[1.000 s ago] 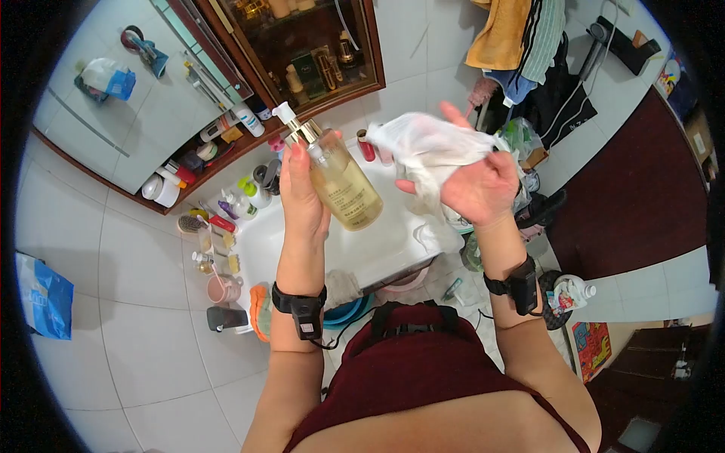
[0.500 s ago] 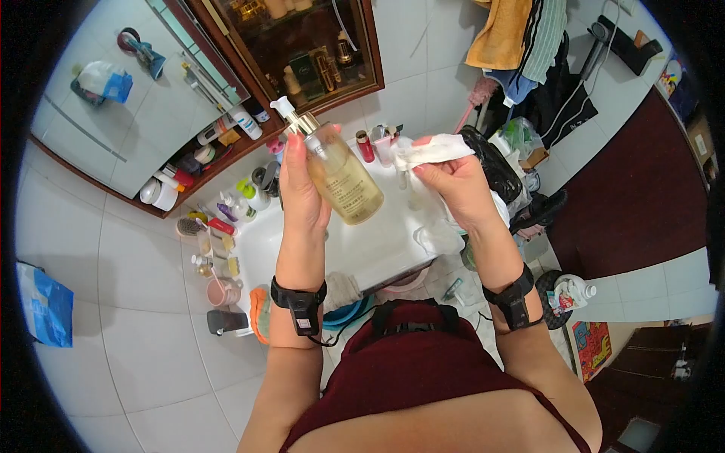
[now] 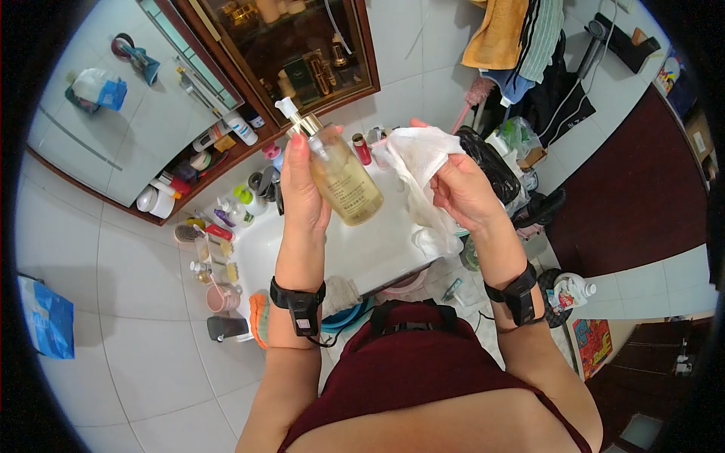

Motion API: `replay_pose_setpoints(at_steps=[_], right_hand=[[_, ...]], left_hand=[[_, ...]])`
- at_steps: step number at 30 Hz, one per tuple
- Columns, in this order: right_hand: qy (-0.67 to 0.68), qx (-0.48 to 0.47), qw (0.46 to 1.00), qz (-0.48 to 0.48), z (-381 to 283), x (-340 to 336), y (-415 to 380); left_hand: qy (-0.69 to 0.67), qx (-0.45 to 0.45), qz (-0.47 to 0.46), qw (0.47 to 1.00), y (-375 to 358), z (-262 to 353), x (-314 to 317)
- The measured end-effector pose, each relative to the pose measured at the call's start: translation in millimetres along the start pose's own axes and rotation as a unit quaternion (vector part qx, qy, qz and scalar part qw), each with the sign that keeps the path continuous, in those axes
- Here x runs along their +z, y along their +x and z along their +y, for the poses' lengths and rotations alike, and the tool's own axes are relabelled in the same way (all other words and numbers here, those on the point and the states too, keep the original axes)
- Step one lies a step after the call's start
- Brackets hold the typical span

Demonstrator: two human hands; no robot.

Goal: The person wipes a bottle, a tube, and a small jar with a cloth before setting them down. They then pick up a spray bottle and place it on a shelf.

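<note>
White cloth (image 3: pixel 420 160), bunched half second ago, now spread open, pinched by right hand (image 3: pixel 466 192) beside amber pump bottle (image 3: pixel 341 180). Bottle kept clasped upright in left hand (image 3: pixel 300 198) over sink (image 3: pixel 362 249); wiping judged resuming.

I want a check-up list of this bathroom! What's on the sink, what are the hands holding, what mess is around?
Surface: white sink counter, bare in the middle.
Job's things: clear pump bottle of amber liquid, upright; crumpled white cloth.
Clutter: small bottles and tubes crowd the counter's left edge; a pink cup stands nearer.
Grippers: left hand grips the bottle; right hand holds the cloth beside it, apart from the bottle.
Cables: thin black lead below the left wristband.
Surroundings: wood-framed mirror cabinet, hanging orange towel, white tiles.
</note>
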State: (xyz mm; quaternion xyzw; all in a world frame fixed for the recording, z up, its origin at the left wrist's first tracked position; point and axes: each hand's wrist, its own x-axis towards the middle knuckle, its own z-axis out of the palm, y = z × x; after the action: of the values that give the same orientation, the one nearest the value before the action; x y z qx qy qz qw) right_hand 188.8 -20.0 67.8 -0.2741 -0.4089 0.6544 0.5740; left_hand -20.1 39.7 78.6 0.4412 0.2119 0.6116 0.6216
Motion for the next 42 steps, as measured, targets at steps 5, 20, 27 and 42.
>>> replay_pose_setpoints(at_steps=[5,20,27,42], right_hand=[[-0.187,-0.191,0.964,-0.01,13.8,-13.3,14.2],[-0.56,-0.332,0.711,-0.265,4.5,44.6,10.5],[-0.539,-0.389,0.738,-0.12,23.3,55.4,41.9],[0.06,-0.032,0.998,0.014,43.1,57.0,49.4]], left_hand=[[0.025,-0.005,0.002,1.0,1.4,-3.6,-0.6],[-0.03,-0.049,0.035,0.998,8.8,-22.4,-2.9],[0.017,0.048,0.049,0.998,-6.8,-21.5,14.5],[0.382,0.315,0.021,0.869,1.3,-21.7,9.0]])
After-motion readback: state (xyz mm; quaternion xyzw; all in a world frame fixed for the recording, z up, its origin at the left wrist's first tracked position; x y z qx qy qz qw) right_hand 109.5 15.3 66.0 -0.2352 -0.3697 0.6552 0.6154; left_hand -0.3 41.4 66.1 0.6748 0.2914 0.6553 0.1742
